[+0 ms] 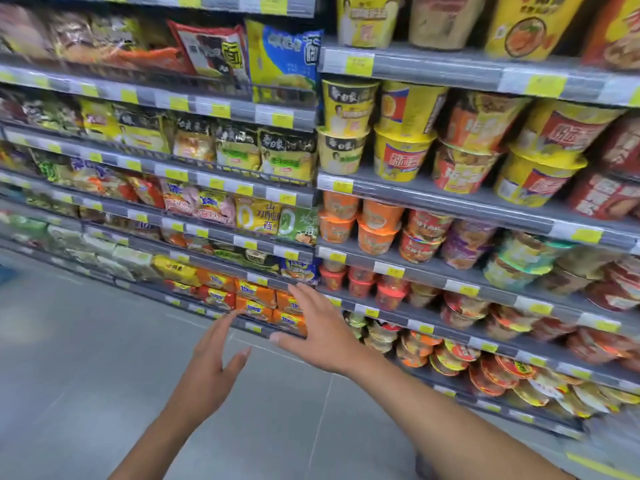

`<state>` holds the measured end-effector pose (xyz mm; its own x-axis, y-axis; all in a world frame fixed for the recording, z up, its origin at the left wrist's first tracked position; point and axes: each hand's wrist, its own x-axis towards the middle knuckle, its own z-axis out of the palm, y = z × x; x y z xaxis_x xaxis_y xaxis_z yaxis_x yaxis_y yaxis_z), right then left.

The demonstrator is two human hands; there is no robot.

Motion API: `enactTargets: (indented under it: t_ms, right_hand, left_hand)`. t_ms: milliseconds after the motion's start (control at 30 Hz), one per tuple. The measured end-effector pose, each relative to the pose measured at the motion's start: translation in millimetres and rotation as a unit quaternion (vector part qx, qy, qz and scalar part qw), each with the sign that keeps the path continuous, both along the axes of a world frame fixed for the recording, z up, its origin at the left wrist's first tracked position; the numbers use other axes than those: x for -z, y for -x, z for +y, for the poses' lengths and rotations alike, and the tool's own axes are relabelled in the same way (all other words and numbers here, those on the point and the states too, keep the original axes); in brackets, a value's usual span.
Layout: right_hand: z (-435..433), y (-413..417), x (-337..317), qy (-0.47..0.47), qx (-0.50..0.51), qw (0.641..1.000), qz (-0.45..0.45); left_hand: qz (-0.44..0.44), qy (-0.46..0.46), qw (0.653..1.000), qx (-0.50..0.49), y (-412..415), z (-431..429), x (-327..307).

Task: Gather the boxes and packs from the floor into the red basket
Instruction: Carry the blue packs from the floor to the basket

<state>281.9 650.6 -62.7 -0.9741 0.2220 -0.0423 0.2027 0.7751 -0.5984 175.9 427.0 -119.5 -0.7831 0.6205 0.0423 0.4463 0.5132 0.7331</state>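
Both of my hands are stretched out in front of me with nothing in them. My left hand (216, 355) hovers over the grey floor tiles (86, 358), fingers spread. My right hand (318, 327) is flat and open just in front of the lowest shelf, close to a stack of orange noodle packs (256, 303). No red basket and no boxes or packs on the floor are in view.
A tall store shelving unit (433, 199) fills the view: bagged noodle packs on the left half, cup and bowl noodles (405, 157) on the right. Yellow price tags line the shelf edges. The aisle floor runs along the left and bottom.
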Motion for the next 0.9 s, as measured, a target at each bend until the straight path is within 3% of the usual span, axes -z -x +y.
enactTargets:
  t_ms: [400,900]
  right_hand:
    - [-134.1,118.6,-4.1,0.001,-0.140,0.990,-0.032]
    - [-168.8,348.4,12.6,0.006,-0.258,0.965,-0.051]
  left_hand:
    - [-0.011,-0.001,0.990,-0.138,57.2,-140.0,1.1]
    - [-0.007,0.021,0.966,-0.258,223.6,-169.7,-3.8]
